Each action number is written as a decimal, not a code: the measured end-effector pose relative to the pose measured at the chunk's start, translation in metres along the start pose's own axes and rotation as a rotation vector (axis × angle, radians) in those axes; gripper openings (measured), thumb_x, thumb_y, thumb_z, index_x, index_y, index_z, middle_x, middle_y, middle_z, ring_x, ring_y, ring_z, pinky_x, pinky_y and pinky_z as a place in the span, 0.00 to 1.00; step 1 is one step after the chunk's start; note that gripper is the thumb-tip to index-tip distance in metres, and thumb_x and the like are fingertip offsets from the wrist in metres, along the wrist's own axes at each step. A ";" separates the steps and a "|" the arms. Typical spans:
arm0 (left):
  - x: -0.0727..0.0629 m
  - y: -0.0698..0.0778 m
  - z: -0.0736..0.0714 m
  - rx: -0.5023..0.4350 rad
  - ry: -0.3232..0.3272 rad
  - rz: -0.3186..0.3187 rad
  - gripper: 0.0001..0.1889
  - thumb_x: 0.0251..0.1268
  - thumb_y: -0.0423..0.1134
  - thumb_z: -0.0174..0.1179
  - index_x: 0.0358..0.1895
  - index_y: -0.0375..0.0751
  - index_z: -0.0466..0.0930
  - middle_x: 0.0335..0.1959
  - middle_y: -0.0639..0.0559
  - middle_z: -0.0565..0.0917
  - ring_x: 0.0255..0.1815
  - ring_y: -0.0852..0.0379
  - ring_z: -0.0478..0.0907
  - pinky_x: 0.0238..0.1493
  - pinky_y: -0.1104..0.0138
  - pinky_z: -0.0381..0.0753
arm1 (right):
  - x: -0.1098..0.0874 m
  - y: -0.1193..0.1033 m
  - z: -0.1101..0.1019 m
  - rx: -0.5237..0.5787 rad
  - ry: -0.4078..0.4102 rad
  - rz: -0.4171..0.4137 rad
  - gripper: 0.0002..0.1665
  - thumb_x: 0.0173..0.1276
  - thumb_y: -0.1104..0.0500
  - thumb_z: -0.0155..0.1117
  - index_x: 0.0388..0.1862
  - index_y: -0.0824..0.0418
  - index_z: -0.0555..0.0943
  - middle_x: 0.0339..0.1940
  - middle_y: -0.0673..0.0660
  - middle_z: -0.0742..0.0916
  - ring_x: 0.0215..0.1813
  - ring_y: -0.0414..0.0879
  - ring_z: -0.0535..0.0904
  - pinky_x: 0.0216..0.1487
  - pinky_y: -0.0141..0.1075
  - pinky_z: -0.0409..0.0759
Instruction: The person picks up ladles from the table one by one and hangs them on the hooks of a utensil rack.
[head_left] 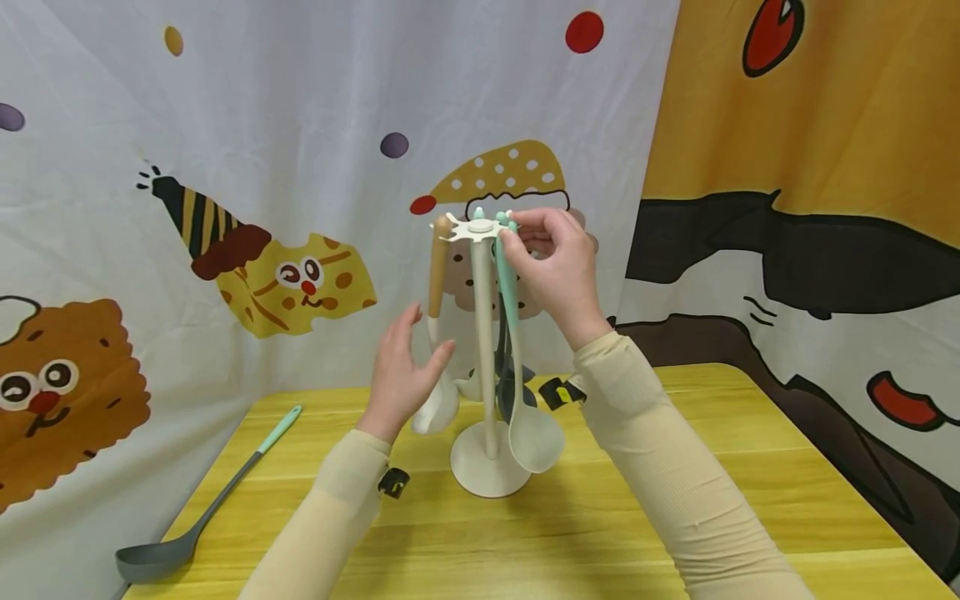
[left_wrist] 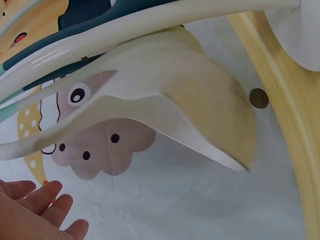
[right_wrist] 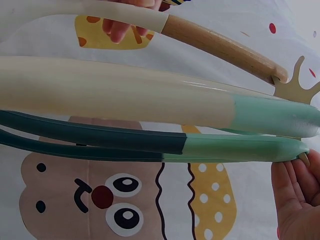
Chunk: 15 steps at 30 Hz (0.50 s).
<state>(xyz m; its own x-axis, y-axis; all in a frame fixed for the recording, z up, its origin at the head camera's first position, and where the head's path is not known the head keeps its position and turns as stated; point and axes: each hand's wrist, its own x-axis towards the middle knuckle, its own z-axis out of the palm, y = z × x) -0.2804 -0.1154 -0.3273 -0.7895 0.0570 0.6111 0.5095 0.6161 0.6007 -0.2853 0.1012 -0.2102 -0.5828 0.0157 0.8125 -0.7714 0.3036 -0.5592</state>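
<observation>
A cream rotating-style utensil stand (head_left: 483, 358) holds several hanging kitchen utensils by a hooked top (head_left: 474, 229). My right hand (head_left: 558, 262) is up at that top, its fingertips pinching the handle end of a dark utensil (right_wrist: 165, 142) with a mint-green grip. Nearer hangs a cream ladle (head_left: 537, 440), also mint-handled. On the left hangs a cream utensil with a wooden handle (head_left: 437, 275); its broad curved head (left_wrist: 200, 95) fills much of the left wrist view. My left hand (head_left: 401, 375) is beside it, fingers spread and holding nothing.
A grey ladle (head_left: 161, 557) with a mint-green handle lies at the left edge of the wooden table (head_left: 420, 542). The stand's round base (head_left: 480, 475) rests mid-table. A printed cartoon cloth (head_left: 315, 125) hangs behind.
</observation>
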 end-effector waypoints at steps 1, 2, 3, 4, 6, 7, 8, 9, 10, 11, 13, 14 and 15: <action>-0.001 -0.001 0.000 0.004 -0.004 -0.006 0.40 0.68 0.54 0.60 0.75 0.36 0.58 0.69 0.40 0.68 0.69 0.40 0.62 0.68 0.46 0.60 | 0.000 0.000 0.000 0.000 0.000 0.000 0.16 0.68 0.59 0.66 0.51 0.65 0.82 0.45 0.57 0.83 0.44 0.44 0.81 0.50 0.32 0.80; -0.001 -0.003 0.000 0.010 -0.005 -0.011 0.40 0.68 0.55 0.60 0.75 0.36 0.58 0.70 0.40 0.68 0.70 0.40 0.61 0.69 0.46 0.60 | 0.000 0.000 0.000 0.001 0.000 0.001 0.16 0.68 0.59 0.66 0.51 0.65 0.82 0.45 0.57 0.82 0.44 0.44 0.81 0.50 0.32 0.80; -0.001 -0.005 0.000 0.017 -0.007 -0.014 0.41 0.67 0.56 0.60 0.75 0.36 0.57 0.70 0.39 0.67 0.70 0.39 0.60 0.69 0.45 0.59 | 0.000 0.000 0.000 0.002 0.000 0.001 0.16 0.68 0.59 0.66 0.51 0.65 0.82 0.45 0.57 0.82 0.44 0.44 0.81 0.50 0.32 0.80; -0.002 -0.007 0.000 0.025 -0.009 -0.016 0.41 0.67 0.56 0.60 0.75 0.36 0.57 0.71 0.39 0.66 0.71 0.39 0.60 0.69 0.45 0.59 | 0.000 0.000 0.000 0.002 0.001 0.002 0.16 0.68 0.59 0.66 0.51 0.65 0.82 0.45 0.57 0.82 0.44 0.44 0.81 0.50 0.32 0.80; -0.003 -0.011 0.000 0.039 -0.013 -0.015 0.43 0.66 0.57 0.59 0.76 0.36 0.56 0.72 0.39 0.65 0.72 0.38 0.58 0.70 0.44 0.57 | 0.000 0.000 0.000 0.001 0.002 0.002 0.16 0.67 0.59 0.66 0.51 0.65 0.83 0.45 0.57 0.82 0.44 0.44 0.81 0.50 0.32 0.80; -0.003 -0.014 0.000 0.043 -0.016 -0.011 0.43 0.66 0.57 0.59 0.76 0.36 0.55 0.73 0.38 0.64 0.72 0.37 0.58 0.70 0.43 0.56 | 0.000 0.000 0.000 0.000 0.003 0.003 0.15 0.67 0.59 0.66 0.51 0.65 0.83 0.45 0.57 0.82 0.44 0.44 0.81 0.50 0.32 0.80; -0.004 -0.016 -0.001 0.048 -0.020 -0.009 0.43 0.66 0.57 0.59 0.76 0.36 0.55 0.73 0.38 0.63 0.73 0.37 0.57 0.70 0.43 0.55 | 0.000 0.000 0.000 -0.001 0.004 0.004 0.15 0.67 0.59 0.67 0.51 0.65 0.83 0.45 0.57 0.82 0.44 0.44 0.81 0.50 0.32 0.80; -0.005 -0.018 -0.001 0.051 -0.025 -0.005 0.44 0.66 0.58 0.59 0.77 0.36 0.54 0.74 0.38 0.63 0.73 0.36 0.56 0.70 0.42 0.54 | 0.000 0.000 0.000 -0.002 0.004 0.004 0.15 0.67 0.59 0.67 0.51 0.65 0.83 0.45 0.57 0.82 0.44 0.44 0.81 0.50 0.32 0.80; -0.006 -0.019 -0.001 0.052 -0.029 -0.001 0.44 0.66 0.58 0.58 0.77 0.37 0.53 0.74 0.38 0.62 0.73 0.36 0.55 0.71 0.42 0.53 | 0.000 0.000 0.000 -0.002 0.005 0.005 0.15 0.67 0.59 0.67 0.50 0.65 0.83 0.45 0.57 0.83 0.44 0.44 0.81 0.50 0.32 0.80; -0.007 -0.021 -0.001 0.051 -0.033 0.002 0.44 0.67 0.58 0.58 0.77 0.37 0.52 0.75 0.38 0.61 0.73 0.36 0.55 0.71 0.41 0.52 | 0.000 0.000 0.000 -0.002 0.006 0.005 0.15 0.67 0.59 0.67 0.50 0.65 0.83 0.45 0.57 0.83 0.44 0.44 0.81 0.50 0.32 0.80; -0.009 -0.025 -0.002 0.057 -0.041 0.011 0.45 0.67 0.60 0.56 0.78 0.38 0.51 0.76 0.38 0.59 0.74 0.36 0.53 0.71 0.41 0.49 | 0.000 0.000 0.000 0.000 0.006 0.005 0.15 0.67 0.59 0.67 0.50 0.65 0.83 0.45 0.56 0.83 0.44 0.44 0.81 0.49 0.32 0.80; -0.010 -0.027 -0.002 0.059 -0.044 0.013 0.45 0.68 0.60 0.55 0.78 0.38 0.50 0.76 0.38 0.59 0.75 0.36 0.52 0.72 0.41 0.48 | 0.000 0.000 0.000 0.000 0.005 0.005 0.15 0.67 0.59 0.67 0.51 0.65 0.83 0.45 0.56 0.83 0.44 0.44 0.81 0.49 0.33 0.80; -0.011 -0.029 -0.002 0.062 -0.046 0.017 0.46 0.68 0.62 0.54 0.79 0.38 0.49 0.76 0.38 0.58 0.75 0.36 0.52 0.72 0.40 0.47 | 0.000 0.000 0.000 0.001 0.005 0.005 0.15 0.67 0.59 0.67 0.51 0.65 0.83 0.45 0.56 0.83 0.44 0.44 0.81 0.49 0.33 0.80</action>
<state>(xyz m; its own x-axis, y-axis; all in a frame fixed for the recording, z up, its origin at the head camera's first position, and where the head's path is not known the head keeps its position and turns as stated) -0.2858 -0.1351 -0.3503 -0.7967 0.1032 0.5955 0.5018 0.6621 0.5566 -0.2854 0.1008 -0.2104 -0.5850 0.0221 0.8107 -0.7690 0.3025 -0.5632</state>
